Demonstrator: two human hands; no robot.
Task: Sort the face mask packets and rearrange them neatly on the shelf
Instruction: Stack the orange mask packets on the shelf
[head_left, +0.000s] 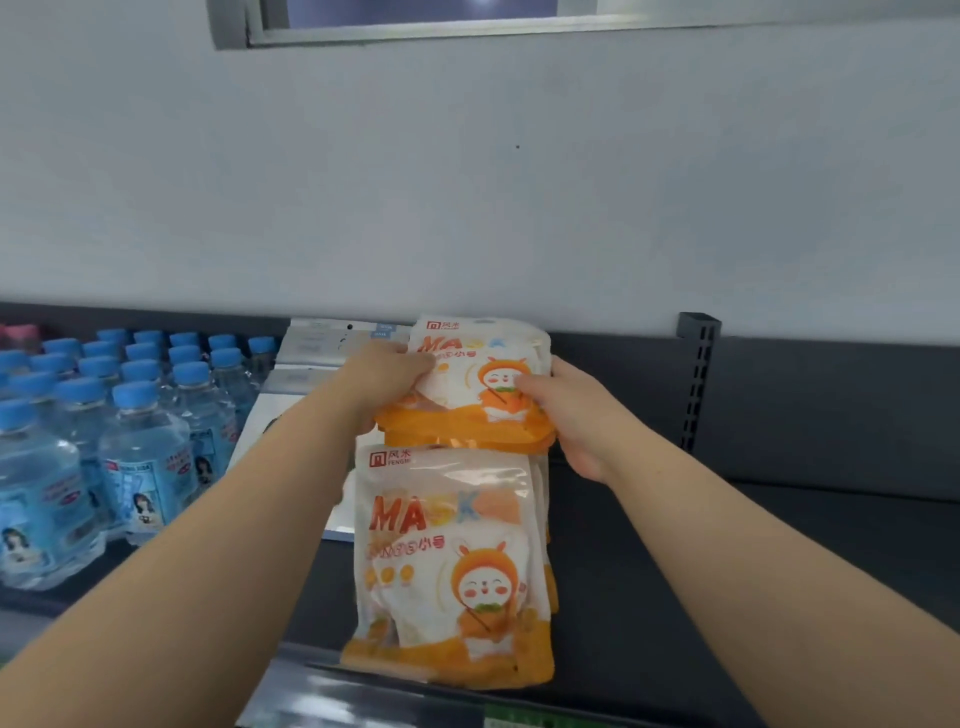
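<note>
Only the person's two arms are in view. The left forearm (234, 509) and the right forearm (753, 519) are bare, uncovered from the lower edge of the picture to the wrists. Both look smooth and slim, wide near the camera and narrowing toward the wrists. The left hand (395, 374) is bare too, showing its back and rounded knuckles. The right hand (576, 415) is also bare, showing its thumb side, with the thumb and the heel of the palm. Nails and finer skin marks are too blurred to tell.
</note>
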